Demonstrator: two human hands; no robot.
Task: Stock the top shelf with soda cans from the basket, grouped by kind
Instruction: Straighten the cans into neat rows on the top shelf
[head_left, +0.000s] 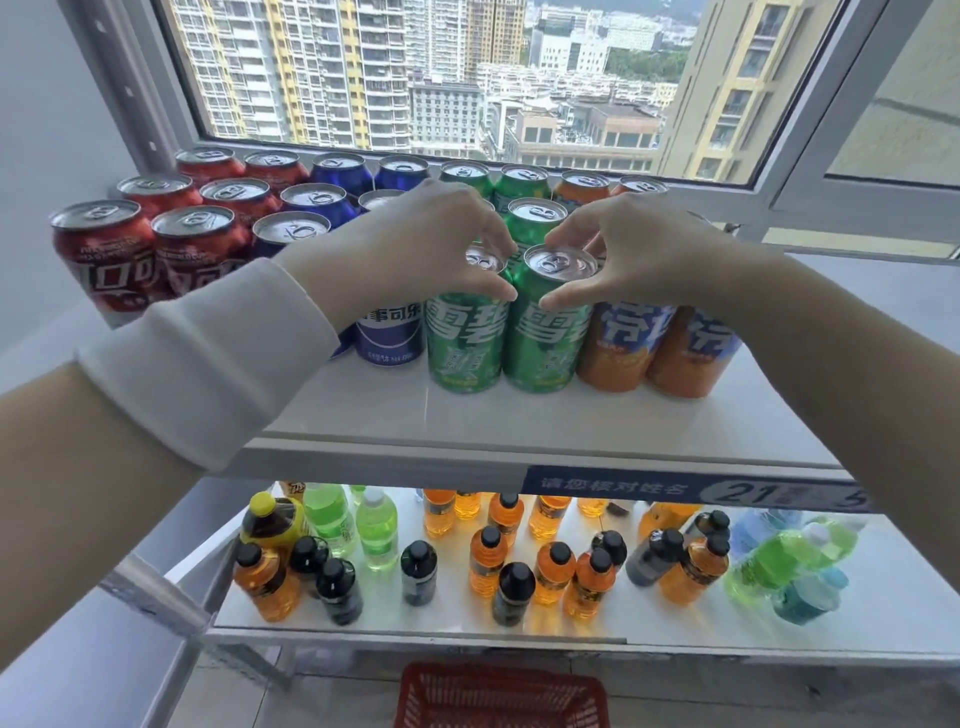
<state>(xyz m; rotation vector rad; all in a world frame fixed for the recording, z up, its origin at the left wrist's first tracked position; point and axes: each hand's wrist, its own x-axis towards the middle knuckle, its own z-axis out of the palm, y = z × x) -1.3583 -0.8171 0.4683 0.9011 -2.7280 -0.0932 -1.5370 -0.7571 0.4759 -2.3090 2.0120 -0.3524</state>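
Note:
Soda cans stand in rows on the white top shelf (519, 421): red cans (104, 260) at the left, then blue cans (387, 335), green cans, and orange cans (618, 348) at the right. My left hand (415, 244) grips the rim of the front left green can (462, 343) with thumb and fingers. My right hand (639, 254) grips the rim of the front right green can (545, 338) beside it. Both cans stand upright on the shelf, touching each other. The red basket (498, 696) sits on the floor below.
A lower shelf (675, 623) holds many small bottles of orange, green, dark and blue drinks. A window (441, 78) is right behind the can rows. A blue label strip (691, 488) runs along the top shelf's front edge.

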